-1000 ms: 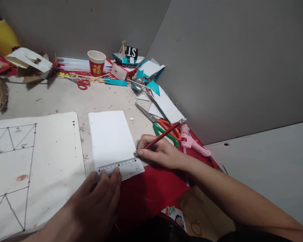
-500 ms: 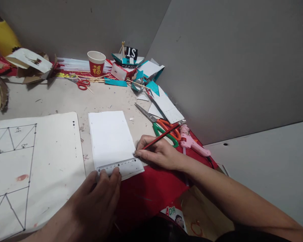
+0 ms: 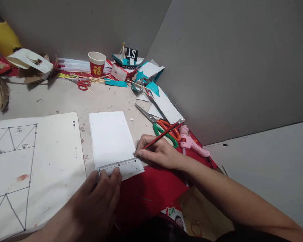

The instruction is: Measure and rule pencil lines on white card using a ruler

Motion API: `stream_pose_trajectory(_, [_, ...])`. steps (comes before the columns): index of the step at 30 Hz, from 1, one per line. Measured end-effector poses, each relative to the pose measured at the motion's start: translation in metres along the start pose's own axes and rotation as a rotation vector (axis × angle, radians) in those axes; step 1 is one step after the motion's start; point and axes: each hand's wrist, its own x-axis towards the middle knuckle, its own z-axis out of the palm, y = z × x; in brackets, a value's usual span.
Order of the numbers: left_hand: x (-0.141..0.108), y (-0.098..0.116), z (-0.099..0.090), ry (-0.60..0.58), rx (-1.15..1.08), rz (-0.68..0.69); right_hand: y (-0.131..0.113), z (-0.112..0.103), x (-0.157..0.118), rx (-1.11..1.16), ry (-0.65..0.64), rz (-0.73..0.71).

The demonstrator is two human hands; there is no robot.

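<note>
My left hand presses a clear ruler down with its fingertips. The ruler lies slantwise across the lower part of a white sheet of paper or card with small marks along its edges. A dark red pencil is pinched in my right hand, slanting up to the right. Its tip is hidden by the fingers at the sheet's right edge, by the ruler's right end. To the left lies a larger sheet with a drawn plan of lines and triangles.
Green-and-orange-handled scissors and a pink glue gun lie beyond my right hand. Further back are a red paper cup, red scissors, thin sticks, a model boat and cardboard scraps. Grey panels border the table.
</note>
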Motion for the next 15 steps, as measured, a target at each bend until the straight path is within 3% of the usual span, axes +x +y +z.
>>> stream_pose_trajectory(4, [0.0,0.001,0.001,0.004,0.027,-0.005,0.002,0.001,-0.001,0.041,0.043,0.029])
stream_pose_trajectory(10, [-0.003,0.002,0.0,-0.002,0.064,0.009,-0.009,0.003,-0.002,0.326,0.016,0.099])
stream_pose_trajectory(15, [-0.008,0.004,-0.001,-0.047,0.087,0.07,-0.038,0.012,0.013,0.165,-0.11,-0.009])
